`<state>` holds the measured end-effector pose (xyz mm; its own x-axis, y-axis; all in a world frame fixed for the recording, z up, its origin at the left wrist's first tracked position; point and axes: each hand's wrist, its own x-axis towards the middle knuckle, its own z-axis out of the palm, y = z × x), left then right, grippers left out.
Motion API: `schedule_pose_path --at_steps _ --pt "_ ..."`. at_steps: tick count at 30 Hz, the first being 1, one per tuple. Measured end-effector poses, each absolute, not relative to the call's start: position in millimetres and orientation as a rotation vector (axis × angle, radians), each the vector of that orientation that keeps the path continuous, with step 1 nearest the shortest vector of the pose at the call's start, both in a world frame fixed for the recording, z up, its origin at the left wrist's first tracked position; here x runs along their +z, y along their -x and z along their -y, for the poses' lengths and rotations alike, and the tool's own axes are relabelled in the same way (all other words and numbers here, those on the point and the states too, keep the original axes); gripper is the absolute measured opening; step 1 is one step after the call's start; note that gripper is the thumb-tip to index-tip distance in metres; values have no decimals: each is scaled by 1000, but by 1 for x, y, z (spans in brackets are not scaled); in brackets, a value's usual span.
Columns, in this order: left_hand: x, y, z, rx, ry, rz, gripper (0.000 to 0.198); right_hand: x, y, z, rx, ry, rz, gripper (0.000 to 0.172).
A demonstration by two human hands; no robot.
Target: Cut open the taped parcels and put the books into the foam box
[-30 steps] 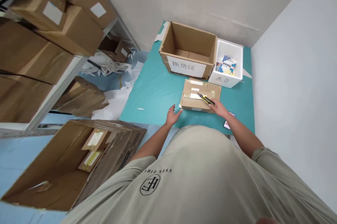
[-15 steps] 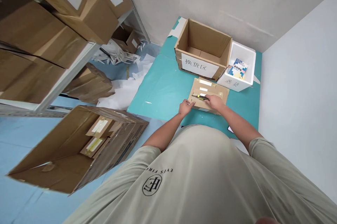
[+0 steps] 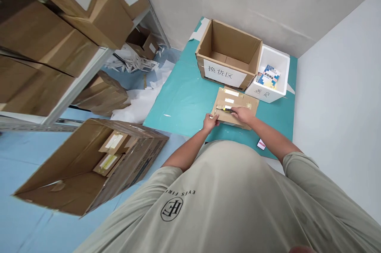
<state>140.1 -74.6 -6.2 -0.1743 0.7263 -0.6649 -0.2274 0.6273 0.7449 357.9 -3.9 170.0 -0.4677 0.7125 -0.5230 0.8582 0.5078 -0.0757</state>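
Note:
A taped cardboard box (image 3: pixel 238 120) with white labels lies on the teal table (image 3: pixel 178 98) in front of me. My right hand (image 3: pixel 243 115) grips a yellow and black utility knife (image 3: pixel 228 110), its blade pointing left over the box's top near the left end. At the box's near left corner, my left hand (image 3: pixel 211 122) is closed on the edge, thumb on top. Its other fingers are partly hidden.
Behind the box stand a large open carton (image 3: pixel 224 74) and a white foam box (image 3: pixel 264 95) holding a book (image 3: pixel 269 76). A phone (image 3: pixel 261 144) lies at the table's near right edge. Left are a big open carton (image 3: pixel 127 177) and loaded shelves (image 3: pixel 77 86).
The view has shifted slightly, and more of the phone shows beside my right forearm. Both hands stay at the box, the knife in nearly the same place.

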Motion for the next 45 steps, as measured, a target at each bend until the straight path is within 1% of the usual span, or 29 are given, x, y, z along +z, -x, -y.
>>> schedule_pose_path --at_steps 7,10,16,22,27,30,32,34,36,38,40,45 --pt "-12 -140 79 977 -383 -1498 68 170 -357 15 -331 -1268 -2238 48" --pt "-11 -140 78 958 -405 -1536 68 178 -356 14 -304 -1270 -2229 48" --pt "0 -141 75 863 -482 -1634 52 201 -394 13 -306 -1269 -2153 46" --pt "9 -143 74 805 -533 -1692 55 212 -461 29 -250 -1328 -2068 46" --pt "17 -140 76 804 -526 -1717 37 212 -474 39 -264 -1364 -2048 48" --pt "22 -135 81 698 -722 -1848 30 209 -471 42 -271 -1380 -2058 48" --pt "26 -133 85 672 -1002 -2007 33 207 -470 45 -273 -1389 -2069 47" --pt "31 -133 86 696 -1393 -2050 38 206 -469 47 -272 -1394 -2074 45" --pt "37 -137 83 660 -1782 -1852 39 206 -467 49 -261 -1391 -2082 45" --pt "42 -143 75 546 -2016 -1582 39 207 -464 50 -262 -1388 -2087 47" --pt "45 -149 66 456 -2099 -1467 43 209 -459 51 -286 -1400 -2082 48" --pt "44 -154 52 421 -2096 -1500 64 215 -451 53 -363 -1470 -2047 47"
